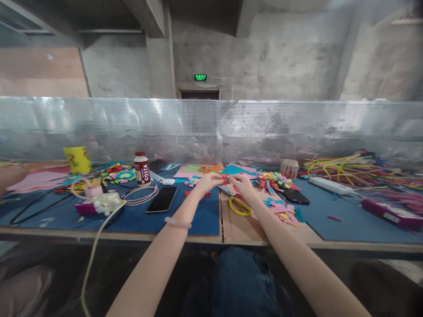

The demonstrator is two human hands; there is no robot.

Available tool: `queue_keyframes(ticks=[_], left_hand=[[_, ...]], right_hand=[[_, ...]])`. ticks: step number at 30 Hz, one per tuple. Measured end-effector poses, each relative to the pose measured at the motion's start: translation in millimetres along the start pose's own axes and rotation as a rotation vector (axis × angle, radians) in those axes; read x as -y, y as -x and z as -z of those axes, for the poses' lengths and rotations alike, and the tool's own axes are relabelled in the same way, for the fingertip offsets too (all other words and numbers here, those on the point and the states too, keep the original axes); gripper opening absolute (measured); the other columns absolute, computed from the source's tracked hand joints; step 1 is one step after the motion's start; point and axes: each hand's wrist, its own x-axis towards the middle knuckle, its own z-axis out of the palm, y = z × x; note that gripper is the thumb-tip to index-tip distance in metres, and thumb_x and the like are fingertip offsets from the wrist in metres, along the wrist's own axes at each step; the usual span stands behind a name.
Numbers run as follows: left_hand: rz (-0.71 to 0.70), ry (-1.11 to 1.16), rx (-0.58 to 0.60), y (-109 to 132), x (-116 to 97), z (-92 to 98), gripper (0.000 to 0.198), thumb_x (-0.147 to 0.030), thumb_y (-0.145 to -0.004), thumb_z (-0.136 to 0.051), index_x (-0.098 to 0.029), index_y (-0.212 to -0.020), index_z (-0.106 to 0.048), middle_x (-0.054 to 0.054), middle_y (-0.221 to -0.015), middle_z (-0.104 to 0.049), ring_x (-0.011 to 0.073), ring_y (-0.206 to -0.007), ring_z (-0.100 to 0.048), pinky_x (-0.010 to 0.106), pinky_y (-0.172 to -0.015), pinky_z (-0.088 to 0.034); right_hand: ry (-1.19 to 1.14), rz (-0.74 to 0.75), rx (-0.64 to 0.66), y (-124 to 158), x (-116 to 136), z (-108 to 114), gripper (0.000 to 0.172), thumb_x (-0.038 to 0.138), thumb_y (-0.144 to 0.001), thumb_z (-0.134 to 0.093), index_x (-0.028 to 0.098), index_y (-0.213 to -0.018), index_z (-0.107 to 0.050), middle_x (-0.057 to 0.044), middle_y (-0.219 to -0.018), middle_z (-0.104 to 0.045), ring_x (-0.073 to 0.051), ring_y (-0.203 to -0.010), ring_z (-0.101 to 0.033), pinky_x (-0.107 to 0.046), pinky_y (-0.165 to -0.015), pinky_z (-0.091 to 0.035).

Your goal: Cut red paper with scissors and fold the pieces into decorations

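Observation:
My left hand and my right hand meet over the middle of the table, fingers closed in a pinch. Between the fingertips shows a small red paper piece, partly hidden by them. Just below the right hand lie scissors with yellow handles, the blades pointing up and left. Red paper scraps rest beside my left wrist. Colourful paper flowers are heaped right of my right hand. Beyond both hands are coloured paper sheets.
A dark phone and a Costa bottle stand to the left, near a power strip with cables. Another phone, a white power strip and bundled coloured stems lie right. A perforated metal screen closes the back. Another person's hand is far left.

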Motion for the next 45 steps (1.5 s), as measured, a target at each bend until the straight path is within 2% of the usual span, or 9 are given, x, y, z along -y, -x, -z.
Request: queue_keyframes(ticks=[6, 14, 19, 24, 27, 29, 34, 38, 45], left_hand=[[-0.001, 0.009, 0.036, 0.6, 0.5, -0.3, 0.030, -0.033, -0.064, -0.063, -0.013, -0.086, -0.067, 0.007, -0.083, -0.067, 0.0168, -0.078, -0.058, 0.028, -0.076, -0.041], [0.003, 0.012, 0.026, 2.6, -3.2, -3.1, 0.022, -0.030, -0.062, -0.065, -0.013, -0.076, -0.067, 0.005, -0.077, -0.068, 0.0167, -0.075, -0.060, 0.029, -0.077, -0.042], [0.019, -0.083, 0.008, 1.9, -3.6, -3.3, 0.019, -0.027, -0.062, -0.063, -0.013, -0.074, -0.067, 0.005, -0.074, -0.068, 0.0170, -0.074, -0.060, 0.029, -0.074, -0.043], [0.018, -0.096, -0.068, -1.7, 1.1, -2.2, 0.020, -0.025, -0.061, -0.063, -0.012, -0.074, -0.068, 0.005, -0.073, -0.067, 0.0162, -0.073, -0.059, 0.027, -0.074, -0.043], [0.047, -0.052, -0.079, -2.0, 2.7, -0.8, 0.024, -0.027, -0.062, -0.062, -0.011, -0.079, -0.068, 0.006, -0.074, -0.067, 0.0156, -0.071, -0.058, 0.027, -0.072, -0.042], [0.060, -0.025, -0.068, -0.9, 2.4, -0.3, 0.026, -0.029, -0.063, -0.062, -0.012, -0.082, -0.068, 0.006, -0.077, -0.067, 0.0157, -0.072, -0.058, 0.027, -0.070, -0.042], [0.085, 0.099, 0.023, 1.7, 0.0, -1.0, 0.031, -0.033, -0.063, -0.064, -0.013, -0.087, -0.067, 0.008, -0.086, -0.066, 0.0163, -0.080, -0.058, 0.028, -0.074, -0.042], [0.099, 0.150, 0.075, 1.9, -0.9, -2.1, 0.029, -0.031, -0.062, -0.066, -0.014, -0.086, -0.067, 0.008, -0.086, -0.066, 0.0161, -0.081, -0.057, 0.029, -0.076, -0.041], [0.082, 0.153, 0.110, 1.9, -0.4, -1.7, 0.032, -0.032, -0.060, -0.067, -0.013, -0.086, -0.067, 0.009, -0.087, -0.066, 0.0171, -0.082, -0.057, 0.031, -0.077, -0.041]], right_hand=[[0.025, 0.026, 0.047, 0.2, -1.5, 0.3, 0.030, 0.040, -0.072, -0.052, 0.015, -0.080, -0.067, -0.006, -0.082, -0.066, -0.017, -0.076, -0.058, -0.027, -0.069, -0.042], [0.078, 0.075, -0.006, 2.9, -4.2, -4.2, 0.024, 0.036, -0.074, -0.051, 0.015, -0.078, -0.064, -0.005, -0.077, -0.065, -0.015, -0.072, -0.057, -0.025, -0.066, -0.043], [0.303, 0.256, -0.095, 3.6, -8.1, -9.5, 0.019, 0.030, -0.076, -0.050, 0.017, -0.071, -0.063, -0.004, -0.073, -0.060, -0.014, -0.067, -0.052, -0.025, -0.062, -0.042], [0.401, 0.391, -0.071, 7.7, -3.5, -14.5, 0.022, 0.028, -0.078, -0.046, 0.019, -0.079, -0.066, -0.007, -0.084, -0.060, -0.016, -0.081, -0.052, -0.027, -0.072, -0.042], [0.288, 0.309, -0.065, 7.8, -0.2, -13.1, 0.028, 0.032, -0.080, -0.043, 0.019, -0.076, -0.067, -0.006, -0.087, -0.061, -0.017, -0.086, -0.053, -0.028, -0.075, -0.041], [0.155, 0.180, -0.070, 6.0, -0.6, -9.9, 0.031, 0.037, -0.079, -0.044, 0.019, -0.075, -0.068, -0.006, -0.087, -0.063, -0.017, -0.086, -0.054, -0.028, -0.075, -0.041], [-0.253, -0.188, 0.064, 3.0, -7.9, -0.9, 0.041, 0.050, -0.070, -0.053, 0.015, -0.088, -0.065, -0.007, -0.086, -0.065, -0.016, -0.068, -0.057, -0.026, -0.058, -0.042], [-0.414, -0.246, 0.164, 5.6, -9.7, 1.6, 0.037, 0.047, -0.067, -0.060, 0.016, -0.086, -0.064, -0.007, -0.086, -0.064, -0.013, -0.063, -0.055, -0.023, -0.053, -0.040], [-0.555, -0.285, 0.186, 6.0, -10.5, -0.5, 0.028, 0.041, -0.062, -0.067, 0.017, -0.077, -0.063, -0.003, -0.079, -0.064, -0.011, -0.064, -0.055, -0.021, -0.054, -0.039]])
